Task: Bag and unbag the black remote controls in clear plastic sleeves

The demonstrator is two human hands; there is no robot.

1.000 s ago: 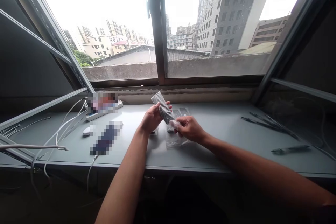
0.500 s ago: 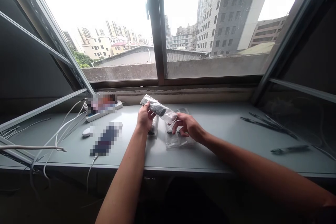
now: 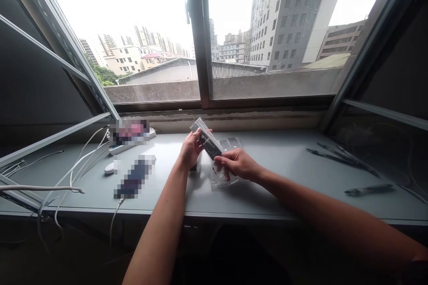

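Note:
A dark remote control in a clear plastic bag is held tilted above the table, its buttons facing up. My left hand grips its upper left end, thumb on top. At the lower right end, my right hand pinches the bag between thumb and fingers. Beneath and behind my right hand lies another clear bag with dark items inside, partly hidden. A further bagged dark item rests beside my left wrist, mostly covered.
On the left stand a white power strip with cables, a white mouse-like object and a blurred-out dark object. Black cables and a dark strap-like piece lie on the right. A window rises behind the table.
The bagged remote has turned over from its plain side to its button side and tilts more steeply. My right hand has closed on its lower end.

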